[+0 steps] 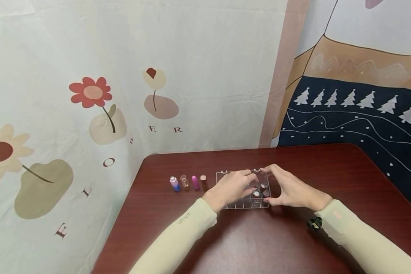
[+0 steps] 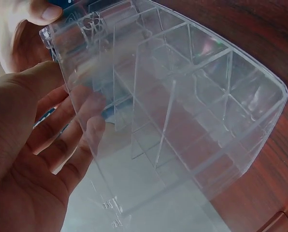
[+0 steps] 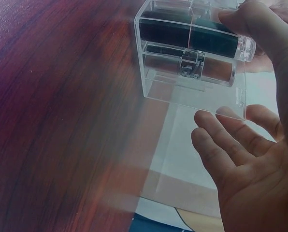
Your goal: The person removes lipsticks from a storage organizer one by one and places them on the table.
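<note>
Closest in, we see two pale yellow-green sleeves (image 1: 351, 226) leading up to the hands, with a small black object (image 1: 315, 223) at the right wrist. Our left hand (image 1: 231, 187) arches over the clear box (image 1: 241, 206), its fingers loosely bent and reaching toward the compartments on the right hand's side. We cannot tell whether its fingertips pinch anything, since the back of the hand and the clear plastic obscure them. Our right hand (image 1: 289, 189) stands spread wide at the box's end, thumb at the near corner and forefinger at the far corner, gripping that end between them; its other fingers fan out loosely in the right wrist view.

The box itself sits under the left hand and just to the left of the right hand. Between the two hands we find several small tubes (image 1: 256, 195) in its divided compartments, while the left wrist view shows bare cells on the opposite side.

Beyond the left hand, to its left, four lipsticks stand in a row: the brown one (image 1: 204, 183) nearest to it, then the magenta one (image 1: 195, 182), the clear one (image 1: 184, 182) and the pink-and-blue one (image 1: 174, 184). The reddish-brown table (image 1: 260, 243) spreads beneath both hands. Farthest off, we face a flower-printed cloth (image 1: 212, 76) ahead of the left hand and a dark tree-printed cloth (image 1: 349, 118) past the right.
</note>
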`<state>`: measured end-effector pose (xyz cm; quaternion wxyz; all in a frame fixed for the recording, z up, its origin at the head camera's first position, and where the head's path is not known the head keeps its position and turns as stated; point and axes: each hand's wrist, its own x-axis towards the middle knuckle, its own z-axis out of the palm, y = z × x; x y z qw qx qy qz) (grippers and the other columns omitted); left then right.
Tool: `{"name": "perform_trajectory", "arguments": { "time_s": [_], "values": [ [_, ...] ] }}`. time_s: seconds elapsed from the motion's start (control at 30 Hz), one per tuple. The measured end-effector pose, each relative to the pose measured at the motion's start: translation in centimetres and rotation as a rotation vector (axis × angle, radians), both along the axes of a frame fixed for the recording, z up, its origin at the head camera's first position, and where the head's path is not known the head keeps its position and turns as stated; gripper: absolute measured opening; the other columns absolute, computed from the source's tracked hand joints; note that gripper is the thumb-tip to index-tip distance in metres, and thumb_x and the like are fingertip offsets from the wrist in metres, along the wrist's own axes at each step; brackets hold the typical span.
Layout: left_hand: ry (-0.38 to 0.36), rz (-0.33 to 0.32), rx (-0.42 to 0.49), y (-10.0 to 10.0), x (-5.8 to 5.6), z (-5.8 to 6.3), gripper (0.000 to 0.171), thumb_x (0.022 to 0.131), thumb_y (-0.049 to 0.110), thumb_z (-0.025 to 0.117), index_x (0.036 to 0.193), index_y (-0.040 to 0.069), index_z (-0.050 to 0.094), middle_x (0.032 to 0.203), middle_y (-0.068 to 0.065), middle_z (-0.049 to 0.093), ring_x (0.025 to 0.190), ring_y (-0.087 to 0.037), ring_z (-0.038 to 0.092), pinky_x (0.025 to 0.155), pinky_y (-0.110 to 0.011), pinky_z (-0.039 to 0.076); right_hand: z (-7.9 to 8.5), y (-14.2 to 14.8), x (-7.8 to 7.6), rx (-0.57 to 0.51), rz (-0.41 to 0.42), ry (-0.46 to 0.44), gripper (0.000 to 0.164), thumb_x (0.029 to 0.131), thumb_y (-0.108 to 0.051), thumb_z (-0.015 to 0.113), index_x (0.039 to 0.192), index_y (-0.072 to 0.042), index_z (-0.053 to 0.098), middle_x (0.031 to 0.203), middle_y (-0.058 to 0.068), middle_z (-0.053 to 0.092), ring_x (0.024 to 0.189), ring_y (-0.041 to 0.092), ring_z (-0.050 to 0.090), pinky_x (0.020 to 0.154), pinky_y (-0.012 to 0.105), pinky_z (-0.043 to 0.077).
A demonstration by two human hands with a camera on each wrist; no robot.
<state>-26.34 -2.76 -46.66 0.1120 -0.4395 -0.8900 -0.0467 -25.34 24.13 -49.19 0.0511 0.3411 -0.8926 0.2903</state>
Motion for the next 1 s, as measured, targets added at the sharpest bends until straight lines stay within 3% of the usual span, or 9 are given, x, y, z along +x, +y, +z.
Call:
{"name": "perform_trajectory", "arguments": {
  "time_s": [0.4,0.67,1.0],
  "values": [
    [0.026,-0.017,0.02,-0.2,0.4,0.2,0.022,0.114,0.03,0.079,0.133,0.019,0.082,0.124,0.004,0.081,0.099,-0.007,0.081,0.092,-0.022,0.068,-0.1,0.0,0.0,0.006,-0.001,0.044,0.093,0.08,-0.027,0.108,0.154,-0.008,0.055,0.149,0.008,0.067,0.131,0.024,0.078,0.111,0.052,0.068],
    [0.1,-0.043,0.097,-0.6,0.9,0.4,0.023,0.111,0.029,0.083,0.131,0.018,0.082,0.119,0.004,0.081,0.092,-0.006,0.08,0.086,-0.019,0.067,-0.2,-0.1,0.1,-0.004,-0.004,0.015,0.093,0.08,-0.025,0.108,0.154,-0.008,0.055,0.149,0.007,0.067,0.131,0.024,0.079,0.112,0.054,0.067],
    [0.132,-0.076,0.21,-1.8,1.2,0.9,0.021,0.109,0.021,0.085,0.128,0.017,0.079,0.111,0.003,0.078,0.085,-0.007,0.075,0.078,-0.019,0.065,-0.2,-0.1,0.1,-0.012,0.014,0.026,0.09,0.082,-0.024,0.107,0.153,-0.007,0.056,0.148,0.009,0.068,0.129,0.026,0.08,0.109,0.054,0.069]
  ]
}}
